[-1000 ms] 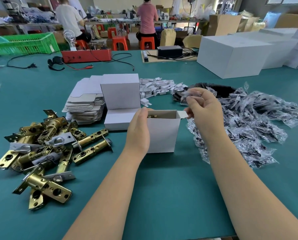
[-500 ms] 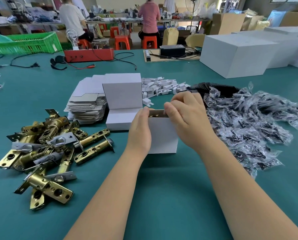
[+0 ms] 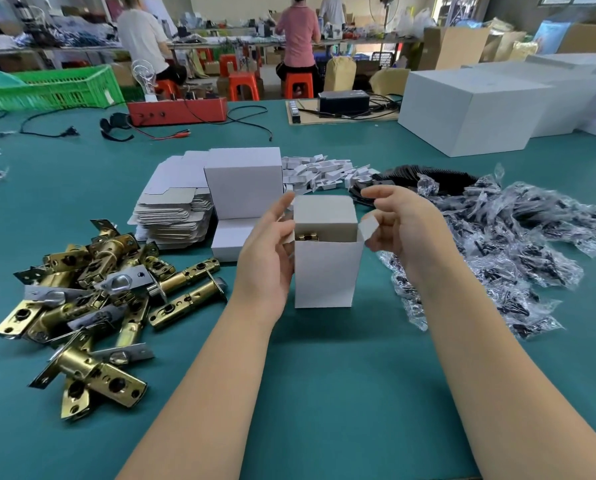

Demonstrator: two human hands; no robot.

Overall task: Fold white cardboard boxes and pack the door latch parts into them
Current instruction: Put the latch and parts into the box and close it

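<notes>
Right hand (image 3: 398,223) has left the box top, now pinching the side flap of white box (image 3: 327,268); left hand (image 3: 272,247) steadies its wall, brass part inside, closing next.

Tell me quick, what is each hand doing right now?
Left hand: open, fingers resting against the side of the small white box.
Right hand: pinching the box's right side flap.

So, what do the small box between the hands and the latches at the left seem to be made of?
Small box: thin white cardboard, matt, probably; its side flap looks paper-thin. Latches: metal, seemingly brass-coloured and polished, some with silvery plates; they show bright reflections.
</notes>
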